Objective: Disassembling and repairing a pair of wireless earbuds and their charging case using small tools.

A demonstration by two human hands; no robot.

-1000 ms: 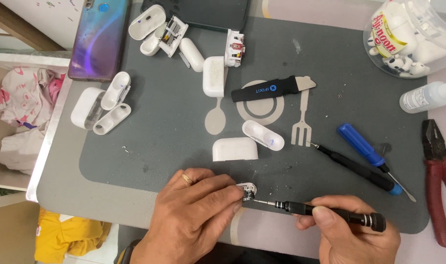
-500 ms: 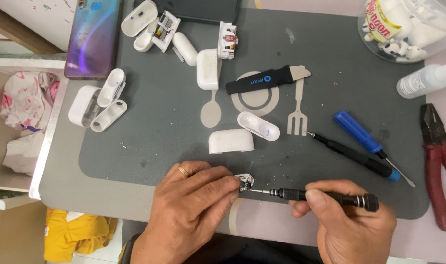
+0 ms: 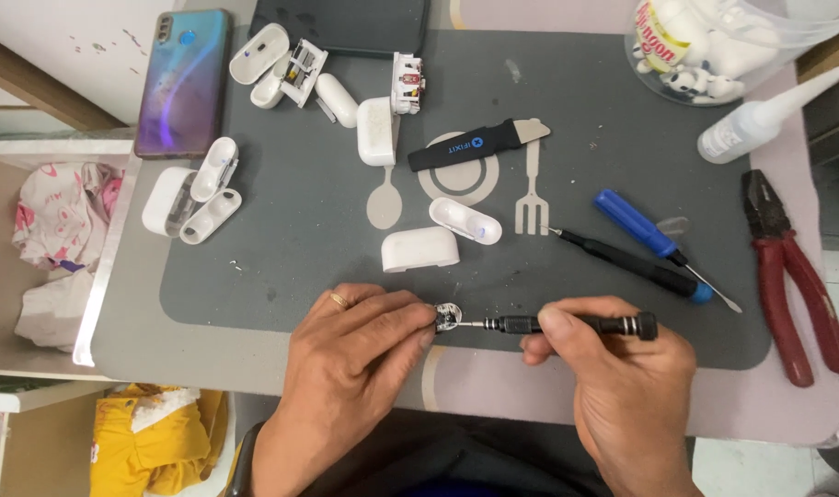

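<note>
My left hand (image 3: 350,354), with a ring on one finger, pinches a small round white-and-metal part (image 3: 448,317) at the near edge of the grey mat (image 3: 300,239). My right hand (image 3: 613,377) grips a thin black precision screwdriver (image 3: 567,325) lying level, its tip touching the small part from the right. Just beyond the hands lie a white earbud-case shell (image 3: 419,248) and a white inner tray (image 3: 465,221).
Several opened white earbud-case pieces (image 3: 194,189) lie at the mat's left and top. A black pry tool (image 3: 470,145), a blue-handled screwdriver (image 3: 636,224), a black screwdriver (image 3: 622,262), red pliers (image 3: 792,267), a white squeeze bottle (image 3: 760,120), a clear tub (image 3: 714,37), a phone (image 3: 182,81).
Both hands stay at the small part with the screwdriver tip on it. The view has shifted slightly, so the mat's items sit a little lower and to the right.
</note>
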